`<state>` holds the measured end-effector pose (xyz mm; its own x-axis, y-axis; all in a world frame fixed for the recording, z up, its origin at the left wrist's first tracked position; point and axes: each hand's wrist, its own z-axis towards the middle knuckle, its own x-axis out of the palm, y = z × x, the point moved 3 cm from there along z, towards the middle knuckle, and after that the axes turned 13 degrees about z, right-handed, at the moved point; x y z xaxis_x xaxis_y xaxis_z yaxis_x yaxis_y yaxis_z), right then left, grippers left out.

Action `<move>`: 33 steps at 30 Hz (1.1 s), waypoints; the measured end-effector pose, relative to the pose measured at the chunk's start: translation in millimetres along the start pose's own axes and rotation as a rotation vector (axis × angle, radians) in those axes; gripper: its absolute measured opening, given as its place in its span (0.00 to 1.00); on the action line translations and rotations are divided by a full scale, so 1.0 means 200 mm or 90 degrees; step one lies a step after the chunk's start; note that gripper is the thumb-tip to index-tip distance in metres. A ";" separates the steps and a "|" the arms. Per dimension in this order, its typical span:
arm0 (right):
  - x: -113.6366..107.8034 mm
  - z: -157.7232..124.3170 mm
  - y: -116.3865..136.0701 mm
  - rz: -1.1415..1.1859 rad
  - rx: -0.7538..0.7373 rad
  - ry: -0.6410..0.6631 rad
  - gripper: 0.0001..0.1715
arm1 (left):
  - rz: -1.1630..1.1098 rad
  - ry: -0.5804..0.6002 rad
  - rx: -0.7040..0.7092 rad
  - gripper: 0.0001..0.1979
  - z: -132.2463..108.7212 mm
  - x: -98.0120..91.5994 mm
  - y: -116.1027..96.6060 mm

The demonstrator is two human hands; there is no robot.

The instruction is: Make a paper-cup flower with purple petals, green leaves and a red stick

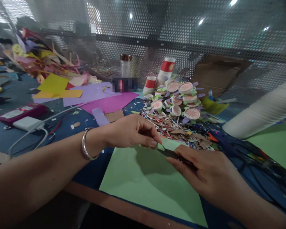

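Tool (pixel 173 155), dark and slim, just right of the frame's centre, its long axis slanting from lower right to upper left, tip pointing at a small green strip (pixel 161 147).
Left to right, a maroon box (pixel 23 113) with a white adapter (pixel 28 123) sits at the left, a magenta sheet (pixel 109 102) left of centre, a green sheet (pixel 145 178) lower centre beneath the hands; shredded scraps (pixel 181 132) crowd its far edge below piled round ornaments (pixel 176 99), and a slanted cup stack (pixel 262 108) fills the right. The left hand (pixel 133 132) pinches the strip between thumb and fingertips; the right hand (pixel 205 168) closes around the tool, whose tips I cannot tell as parted or together.
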<state>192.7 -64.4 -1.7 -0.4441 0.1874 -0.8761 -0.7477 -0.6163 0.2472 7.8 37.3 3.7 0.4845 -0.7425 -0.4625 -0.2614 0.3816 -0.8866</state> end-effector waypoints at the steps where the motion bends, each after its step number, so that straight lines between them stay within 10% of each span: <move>1: 0.00 0.00 0.00 -0.001 -0.001 0.000 0.24 | 0.001 -0.001 -0.002 0.04 0.00 0.00 0.00; 19: 0.01 0.00 -0.01 -0.028 -0.023 0.011 0.24 | -0.021 0.005 -0.029 0.04 0.00 0.00 -0.01; 33: -0.05 0.04 -0.08 0.390 0.258 -0.075 0.20 | -0.311 -0.066 -0.106 0.07 0.01 0.05 0.02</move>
<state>205.0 -49.6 5.9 -0.8732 -0.0043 -0.4874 -0.4620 -0.3112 0.8305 13.3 32.7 -3.5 0.6610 -0.7504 -0.0015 -0.1093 -0.0943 -0.9895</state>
